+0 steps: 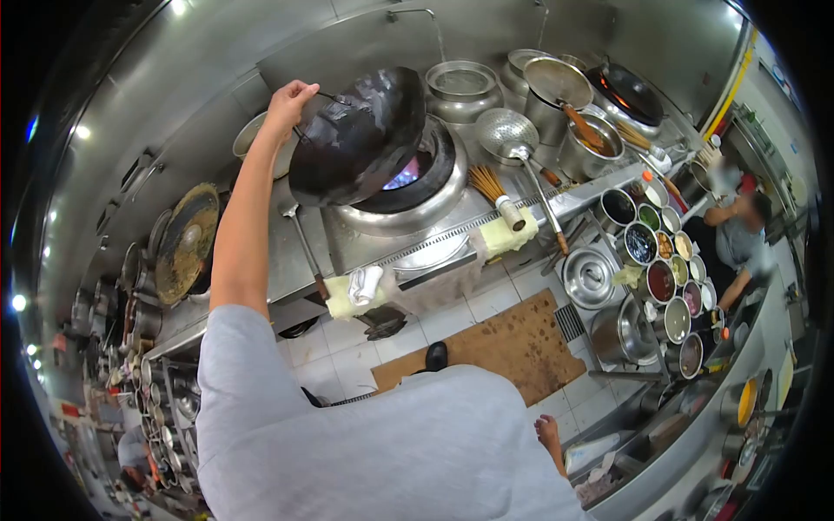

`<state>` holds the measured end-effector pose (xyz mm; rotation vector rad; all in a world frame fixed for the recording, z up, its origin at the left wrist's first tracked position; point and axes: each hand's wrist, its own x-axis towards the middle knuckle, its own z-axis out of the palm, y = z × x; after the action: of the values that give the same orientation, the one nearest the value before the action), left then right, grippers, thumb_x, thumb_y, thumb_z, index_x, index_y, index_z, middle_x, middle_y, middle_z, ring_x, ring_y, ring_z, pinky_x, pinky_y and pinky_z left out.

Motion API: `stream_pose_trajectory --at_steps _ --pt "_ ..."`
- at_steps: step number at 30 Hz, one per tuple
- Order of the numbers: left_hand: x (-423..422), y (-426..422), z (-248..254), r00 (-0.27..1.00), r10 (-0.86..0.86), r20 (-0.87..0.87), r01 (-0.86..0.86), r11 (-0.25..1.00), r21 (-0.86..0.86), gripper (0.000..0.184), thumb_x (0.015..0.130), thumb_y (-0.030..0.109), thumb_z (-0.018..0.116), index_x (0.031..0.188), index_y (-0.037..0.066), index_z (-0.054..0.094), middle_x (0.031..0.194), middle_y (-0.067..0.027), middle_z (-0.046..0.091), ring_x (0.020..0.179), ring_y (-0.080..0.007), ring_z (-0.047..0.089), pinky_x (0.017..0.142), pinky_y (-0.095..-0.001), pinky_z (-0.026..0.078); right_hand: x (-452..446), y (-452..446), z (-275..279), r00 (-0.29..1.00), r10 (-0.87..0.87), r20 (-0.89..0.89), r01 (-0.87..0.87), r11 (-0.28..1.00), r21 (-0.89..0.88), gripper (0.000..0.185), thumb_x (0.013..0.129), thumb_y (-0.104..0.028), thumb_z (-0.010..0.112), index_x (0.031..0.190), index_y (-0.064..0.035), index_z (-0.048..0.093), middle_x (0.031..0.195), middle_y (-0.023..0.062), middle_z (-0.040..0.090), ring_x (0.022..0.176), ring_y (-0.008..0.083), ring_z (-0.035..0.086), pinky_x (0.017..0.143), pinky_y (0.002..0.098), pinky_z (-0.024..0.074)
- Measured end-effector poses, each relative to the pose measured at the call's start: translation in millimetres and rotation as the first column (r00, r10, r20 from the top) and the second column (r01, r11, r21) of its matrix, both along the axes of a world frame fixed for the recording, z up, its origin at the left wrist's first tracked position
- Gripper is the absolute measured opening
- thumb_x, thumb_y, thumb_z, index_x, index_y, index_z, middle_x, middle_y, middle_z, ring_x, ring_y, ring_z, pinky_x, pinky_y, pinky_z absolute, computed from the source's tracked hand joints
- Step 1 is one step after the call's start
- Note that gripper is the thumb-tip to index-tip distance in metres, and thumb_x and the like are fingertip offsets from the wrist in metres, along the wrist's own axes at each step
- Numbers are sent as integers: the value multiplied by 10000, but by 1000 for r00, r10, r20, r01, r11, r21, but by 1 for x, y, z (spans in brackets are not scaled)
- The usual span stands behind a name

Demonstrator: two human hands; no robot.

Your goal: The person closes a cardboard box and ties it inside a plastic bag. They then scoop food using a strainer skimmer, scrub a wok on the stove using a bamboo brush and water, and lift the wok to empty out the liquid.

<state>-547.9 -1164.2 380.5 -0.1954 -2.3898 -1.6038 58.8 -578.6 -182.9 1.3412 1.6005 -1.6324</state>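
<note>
My left hand (289, 102) is closed around the loop handle of a dark wok (360, 139). The wok is tipped up at the left side of a round burner (447, 178), its blackened surface facing me. Blue-violet flame (403, 176) shows beneath its lower right edge. My right hand (548, 429) hangs low by my side, away from the stove, its fingers loosely curled and apart with nothing visible in them. Below the wok, a long-handled ladle (304, 243) lies on the steel counter, near a folded white cloth (365, 284).
A perforated skimmer (507, 135), a bamboo brush (497, 191) and metal pots (591, 148) stand right of the burner. Several sauce containers (660, 280) fill a rack. Another wok (188, 241) leans at left. A brown mat (504, 352) covers floor tiles. A person (730, 234) is at far right.
</note>
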Motion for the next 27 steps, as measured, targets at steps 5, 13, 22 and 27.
stream_pose_trajectory --at_steps 5,13,22,27 --pt "-11 -68 1 994 69 81 -92 939 330 232 950 251 670 866 86 530 600 83 340 442 -24 241 380 -219 181 -4 -9 0 992 97 -83 -93 994 48 354 937 -69 522 1283 -102 452 834 107 611 616 228 624 480 404 534" --pt "-3 -138 -19 978 195 78 -209 860 465 241 929 241 695 832 95 530 621 60 367 450 -34 258 389 -220 206 -10 -2 -22 975 206 -83 -199 976 84 385 921 -62 535 1293 -100 446 837 122 614 611 242 630 473 411 542" --pt "62 12 -22 975 -30 -220 -2 989 -145 243 889 242 712 803 34 620 678 28 557 625 -35 437 566 -241 350 -42 11 -16 994 76 -79 -77 997 -8 419 902 -55 550 1304 -97 438 841 138 618 606 257 636 465 419 551" --pt "110 86 -57 964 -136 -229 26 904 -427 271 874 261 717 841 5 636 710 -63 610 691 -111 534 658 -287 440 -67 8 -18 986 -11 -167 22 997 67 409 910 -151 563 1309 -106 489 879 109 632 616 207 620 538 378 564"
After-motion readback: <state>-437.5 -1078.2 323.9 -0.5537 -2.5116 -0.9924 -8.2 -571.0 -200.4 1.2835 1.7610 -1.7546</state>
